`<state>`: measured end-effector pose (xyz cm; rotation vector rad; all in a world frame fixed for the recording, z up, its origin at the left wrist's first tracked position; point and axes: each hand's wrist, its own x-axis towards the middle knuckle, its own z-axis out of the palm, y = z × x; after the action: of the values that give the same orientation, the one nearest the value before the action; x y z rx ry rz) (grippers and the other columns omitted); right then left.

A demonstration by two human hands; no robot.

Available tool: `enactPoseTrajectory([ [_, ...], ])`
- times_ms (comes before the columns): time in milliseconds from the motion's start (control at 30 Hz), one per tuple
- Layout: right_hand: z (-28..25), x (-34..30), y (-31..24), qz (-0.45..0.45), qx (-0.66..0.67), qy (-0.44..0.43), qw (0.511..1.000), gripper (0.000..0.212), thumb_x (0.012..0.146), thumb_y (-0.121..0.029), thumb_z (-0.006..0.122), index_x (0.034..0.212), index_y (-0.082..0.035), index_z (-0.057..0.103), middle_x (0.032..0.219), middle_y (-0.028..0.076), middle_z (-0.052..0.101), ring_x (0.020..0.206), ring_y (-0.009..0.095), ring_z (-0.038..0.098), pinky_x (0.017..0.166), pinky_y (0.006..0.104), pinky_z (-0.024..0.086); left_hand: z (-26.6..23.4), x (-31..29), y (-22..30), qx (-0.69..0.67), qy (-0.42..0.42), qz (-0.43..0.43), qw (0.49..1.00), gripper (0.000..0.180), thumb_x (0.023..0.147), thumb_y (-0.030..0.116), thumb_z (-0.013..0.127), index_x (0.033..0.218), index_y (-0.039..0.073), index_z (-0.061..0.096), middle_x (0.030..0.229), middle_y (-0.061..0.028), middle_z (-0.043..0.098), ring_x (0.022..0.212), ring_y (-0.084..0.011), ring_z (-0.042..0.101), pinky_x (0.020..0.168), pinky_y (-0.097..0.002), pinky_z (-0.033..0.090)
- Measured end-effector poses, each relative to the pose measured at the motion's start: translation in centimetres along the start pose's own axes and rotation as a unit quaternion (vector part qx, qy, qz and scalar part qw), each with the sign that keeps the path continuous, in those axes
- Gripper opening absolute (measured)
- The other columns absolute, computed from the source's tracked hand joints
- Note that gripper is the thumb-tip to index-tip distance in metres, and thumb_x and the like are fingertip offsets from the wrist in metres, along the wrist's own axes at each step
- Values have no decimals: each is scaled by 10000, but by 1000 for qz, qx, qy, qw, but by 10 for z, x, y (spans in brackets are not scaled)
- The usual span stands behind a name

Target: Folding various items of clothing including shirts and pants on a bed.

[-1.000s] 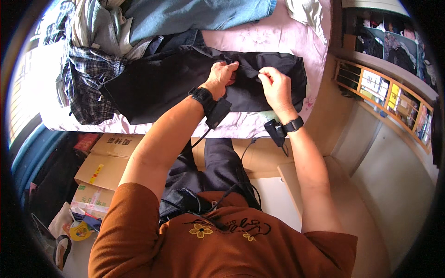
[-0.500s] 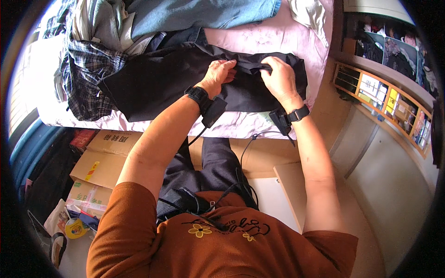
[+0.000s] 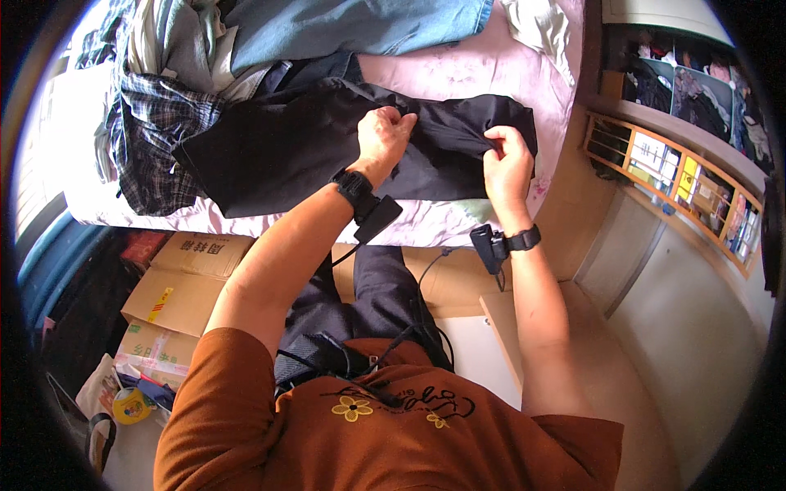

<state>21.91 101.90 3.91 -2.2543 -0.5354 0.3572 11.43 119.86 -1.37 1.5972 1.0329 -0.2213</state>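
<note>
Black trousers (image 3: 286,147) lie spread sideways across the bed, their wide end at the left and the narrower end at the right. My left hand (image 3: 383,141) is closed on the cloth near the middle of the upper edge, thumb against curled fingers. Toward the right end, my right hand (image 3: 507,164) pinches the black cloth between thumb and fingers. Creases run through the fabric between the two hands. Each wrist wears a black strap with a small black box.
A dark plaid shirt (image 3: 155,155) and a pile of grey and white clothes (image 3: 176,49) lie at the left. Blue denim (image 3: 352,33) lies behind on the pink bed sheet (image 3: 417,69). Cardboard boxes (image 3: 176,299) stand below the bed; a wooden rack (image 3: 675,184) is at the right.
My right hand has moved right and slightly nearer to me, still pinching the cloth. The bunched fold between my hands has spread flatter. My left hand has shifted only a little.
</note>
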Motion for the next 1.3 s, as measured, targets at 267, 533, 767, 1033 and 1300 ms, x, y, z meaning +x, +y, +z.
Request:
enactPoseTrajectory([
  [267, -10, -25, -31, -158, -137, 108, 972, 272, 705, 124, 564, 937, -15, 586, 961, 153, 562, 878, 344, 588, 782, 409, 500, -1, -6, 2, -283, -4, -130, 950, 157, 907, 128, 637, 790, 29, 607, 709, -19, 595, 630, -110, 569, 561, -255, 422],
  [533, -11, -34, -30, 96, 131, 128, 978, 97, 815, 51, 656, 879, -3, 606, 882, 63, 602, 746, 117, 578, 672, 252, 488, -7, -4, -14, -438, -132, -164, 874, 158, 955, 194, 597, 867, 76, 540, 821, -79, 633, 825, -228, 668, 777, -344, 536],
  [767, -17, -25, -23, 104, 235, 12, 966, 138, 845, -7, 683, 979, 1, 651, 863, 10, 654, 763, 61, 587, 701, 205, 482, -7, -13, -1, -474, -209, -122, 846, 271, 923, 287, 649, 957, 55, 512, 945, -117, 637, 903, -262, 679, 774, -344, 553],
  [1033, -11, -20, -19, 148, 307, 25, 940, 125, 873, -15, 662, 994, 15, 653, 876, -8, 638, 766, 41, 558, 713, 183, 458, 19, -61, 39, -141, 24, 84, 986, 268, 835, 172, 755, 858, -13, 563, 666, -36, 589, 549, -79, 540, 460, -231, 444],
  [1300, -12, -22, -18, 162, 281, -41, 945, 157, 919, -75, 626, 1058, -4, 646, 887, -7, 634, 743, 54, 573, 670, 206, 495, 38, -37, 36, -474, -126, -80, 868, 285, 805, 234, 794, 744, 78, 563, 704, -16, 594, 611, -113, 538, 581, -272, 453],
])
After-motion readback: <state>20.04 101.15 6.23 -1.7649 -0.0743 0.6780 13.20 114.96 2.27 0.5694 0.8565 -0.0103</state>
